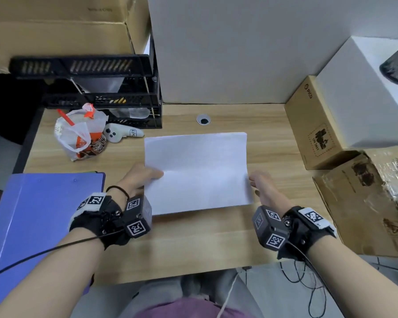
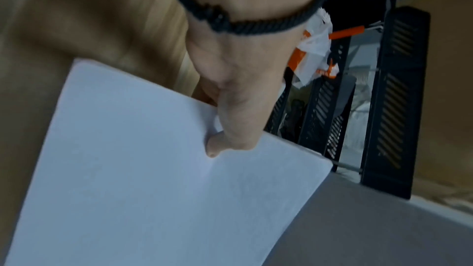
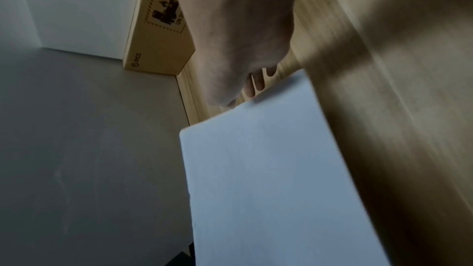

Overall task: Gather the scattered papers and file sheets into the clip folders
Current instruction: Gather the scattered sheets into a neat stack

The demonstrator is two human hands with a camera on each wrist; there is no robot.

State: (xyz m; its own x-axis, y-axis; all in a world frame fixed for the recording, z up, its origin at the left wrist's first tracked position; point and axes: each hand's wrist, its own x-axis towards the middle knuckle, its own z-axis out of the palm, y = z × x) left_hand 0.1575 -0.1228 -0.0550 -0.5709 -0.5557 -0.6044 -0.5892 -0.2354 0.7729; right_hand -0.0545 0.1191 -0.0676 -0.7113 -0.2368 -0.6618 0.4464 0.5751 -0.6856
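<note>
Left hand [image 2: 230, 92], nearest the left wrist lens: thumb on top of the white stack of paper sheets [image 2: 158, 179], pinching its edge; fingers beneath hidden. Head view shows the stack [image 1: 197, 173] centre frame over the light wood counter [image 1: 193, 244]. Right hand [image 1: 263, 188] at the stack's right edge; right wrist view shows fingertips [image 3: 258, 84] just beside that edge, contact and grip unclear. Blue clip folder [image 1: 44, 214] lower left, cut off by the frame. Brown cardboard box [image 1: 313, 125] right reads "PICO", "UN 3481".
</note>
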